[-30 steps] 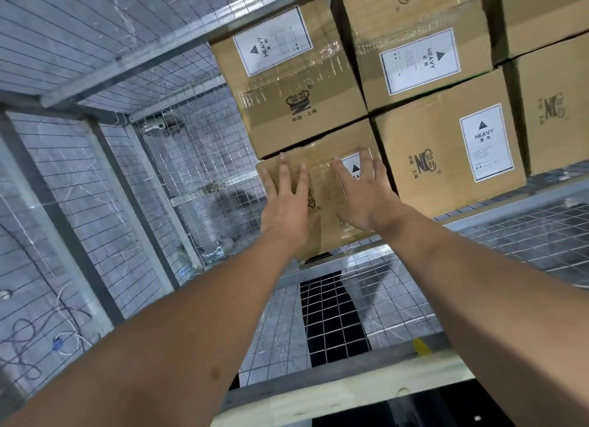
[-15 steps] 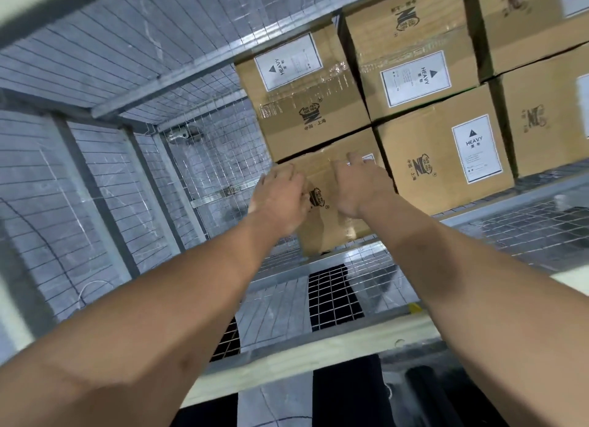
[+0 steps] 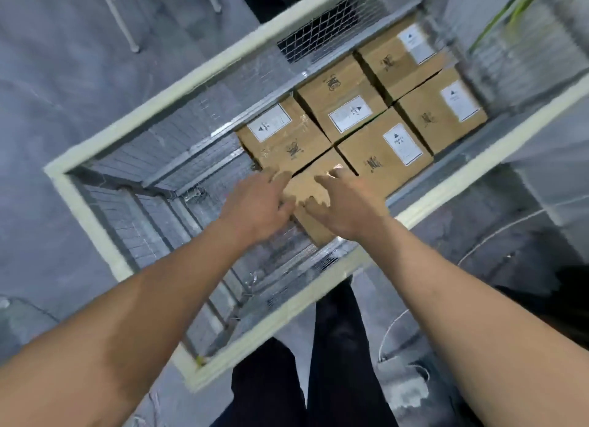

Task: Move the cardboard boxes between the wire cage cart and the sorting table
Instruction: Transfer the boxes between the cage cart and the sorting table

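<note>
I have both hands on the cardboard box (image 3: 307, 187) nearest me, at the open edge of the stack inside the wire cage cart (image 3: 102, 235). My left hand (image 3: 258, 203) grips its 9 o'clock side and my right hand (image 3: 345, 203) its 3 o'clock side. The fingers (image 3: 331, 174) curl over the top toward the far edge, though blur hides how the thumbs sit. The box is tipped, one corner dipping toward 6 o'clock, which I judge frees it from the other boxes (image 3: 382, 152) packed tight toward 1 o'clock. Those carry heavy labels, so a two-sided hold makes sense. The sorting table is out of view; I think lifting clear of the cart comes next.
</note>
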`<state>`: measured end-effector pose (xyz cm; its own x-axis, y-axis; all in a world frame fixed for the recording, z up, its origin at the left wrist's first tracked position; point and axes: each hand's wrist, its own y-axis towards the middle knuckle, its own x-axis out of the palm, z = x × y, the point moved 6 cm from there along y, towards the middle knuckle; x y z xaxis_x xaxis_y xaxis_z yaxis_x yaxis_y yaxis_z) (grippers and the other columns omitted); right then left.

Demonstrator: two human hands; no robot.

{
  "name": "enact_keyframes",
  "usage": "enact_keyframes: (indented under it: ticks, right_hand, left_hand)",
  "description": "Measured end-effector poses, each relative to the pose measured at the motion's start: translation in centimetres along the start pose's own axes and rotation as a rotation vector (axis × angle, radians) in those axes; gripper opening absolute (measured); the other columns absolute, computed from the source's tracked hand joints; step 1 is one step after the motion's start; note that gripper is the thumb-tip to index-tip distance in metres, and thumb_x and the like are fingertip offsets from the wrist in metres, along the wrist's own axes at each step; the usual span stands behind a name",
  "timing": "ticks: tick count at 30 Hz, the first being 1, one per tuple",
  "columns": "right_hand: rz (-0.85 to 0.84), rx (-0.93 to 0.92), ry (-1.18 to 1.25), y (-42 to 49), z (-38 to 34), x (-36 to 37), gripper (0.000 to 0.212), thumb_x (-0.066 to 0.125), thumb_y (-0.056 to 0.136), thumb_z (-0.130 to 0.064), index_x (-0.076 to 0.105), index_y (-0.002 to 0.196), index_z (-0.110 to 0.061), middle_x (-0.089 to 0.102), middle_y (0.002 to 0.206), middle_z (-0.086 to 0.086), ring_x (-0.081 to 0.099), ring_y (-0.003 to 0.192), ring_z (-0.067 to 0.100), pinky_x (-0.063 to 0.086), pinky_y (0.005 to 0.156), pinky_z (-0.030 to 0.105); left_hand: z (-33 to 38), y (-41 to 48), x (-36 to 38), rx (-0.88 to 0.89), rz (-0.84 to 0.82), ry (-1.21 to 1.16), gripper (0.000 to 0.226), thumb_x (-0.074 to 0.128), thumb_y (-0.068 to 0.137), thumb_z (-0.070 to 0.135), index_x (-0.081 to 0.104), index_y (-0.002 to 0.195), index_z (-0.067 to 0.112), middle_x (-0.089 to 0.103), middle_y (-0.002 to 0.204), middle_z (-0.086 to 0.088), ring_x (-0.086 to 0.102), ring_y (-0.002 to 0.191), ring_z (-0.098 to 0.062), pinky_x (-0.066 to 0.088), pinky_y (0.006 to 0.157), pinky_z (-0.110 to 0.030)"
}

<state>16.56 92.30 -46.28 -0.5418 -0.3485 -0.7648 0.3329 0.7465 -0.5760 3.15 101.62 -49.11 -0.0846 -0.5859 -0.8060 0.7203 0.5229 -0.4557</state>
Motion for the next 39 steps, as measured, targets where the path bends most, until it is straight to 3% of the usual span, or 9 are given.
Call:
enact_keyframes:
  ticks: [3, 11, 18, 29, 39]
  right_hand:
    - [0.102, 0.005, -0.005, -6.4, -2.3, -3.5, 0.067, 0.046, 0.096, -0.063, 0.045, 0.153, -0.027, 0.036, 0.163, 0.005, 0.045, 0.141, 0.03, 0.044, 0.104, 0.043]
    - [0.399, 0.122, 0.022, -22.8, -5.6, -12.1, 0.061, 0.048, 0.098, -0.06, 0.048, 0.15, -0.029, 0.04, 0.16, 0.002, 0.045, 0.14, 0.027, 0.046, 0.104, 0.043]
    - [0.569, 0.257, 0.083, -36.2, -4.6, -15.1, 0.061, 0.051, 0.096, -0.06, 0.048, 0.15, -0.033, 0.04, 0.159, -0.002, 0.044, 0.139, 0.028, 0.046, 0.104, 0.047]
    - [0.785, 0.552, 0.134, -58.9, 2.1, -12.2, 0.063, 0.045, 0.097, -0.065, 0.046, 0.152, -0.033, 0.042, 0.159, -0.003, 0.047, 0.138, 0.026, 0.048, 0.106, 0.047]
    - [0.959, 0.793, 0.18, -81.7, 8.6, -5.9, 0.062, 0.05, 0.098, -0.061, 0.046, 0.153, -0.033, 0.038, 0.162, -0.003, 0.042, 0.143, 0.025, 0.045, 0.106, 0.046]
  left_hand:
    - [2.5, -4.2, -4.7, 0.082, 0.032, 0.062, 0.056, 0.045, 0.104, 0.049, 0.037, 0.155, 0.027, 0.035, 0.162, -0.001, 0.042, 0.14, -0.029, 0.042, 0.11, -0.048]
    - [11.2, -14.9, -16.1, 0.361, 0.049, 0.214, 0.061, 0.04, 0.099, 0.057, 0.043, 0.152, 0.026, 0.035, 0.163, -0.002, 0.042, 0.143, -0.034, 0.042, 0.112, -0.056]
    - [21.0, -22.6, -21.0, 0.622, 0.088, 0.313, 0.061, 0.048, 0.102, 0.053, 0.04, 0.157, 0.027, 0.033, 0.165, 0.002, 0.036, 0.148, -0.027, 0.034, 0.118, -0.045]
    - [38.6, -36.8, -16.7, 0.976, 0.089, 0.475, 0.064, 0.043, 0.103, 0.057, 0.038, 0.158, 0.024, 0.036, 0.163, 0.0, 0.038, 0.147, -0.027, 0.034, 0.119, -0.044]
    - [54.2, -53.7, -8.9, 1.217, 0.124, 0.468, 0.06, 0.046, 0.103, 0.055, 0.039, 0.157, 0.028, 0.037, 0.163, 0.002, 0.043, 0.143, -0.027, 0.041, 0.114, -0.047]
